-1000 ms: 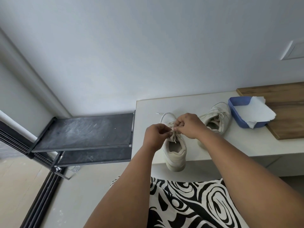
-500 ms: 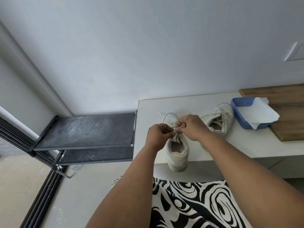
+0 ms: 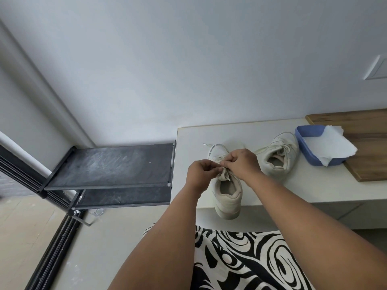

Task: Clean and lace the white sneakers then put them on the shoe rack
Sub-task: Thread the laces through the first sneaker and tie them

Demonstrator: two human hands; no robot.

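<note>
Both hands, left hand and right hand, pinch the lace over the near sneaker, heel overhanging the counter front edge for reach.

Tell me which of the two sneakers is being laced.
The near sneaker, its heel overhanging the table edge; both hands pinch its lace. The other sneaker sits untouched beside the blue tray.

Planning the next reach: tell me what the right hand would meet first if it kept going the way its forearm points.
The right hand points up-left across the near sneaker. Straight on, it would meet the left hand almost at once, since both pinch the lace there. Depth is hard to judge.
</note>
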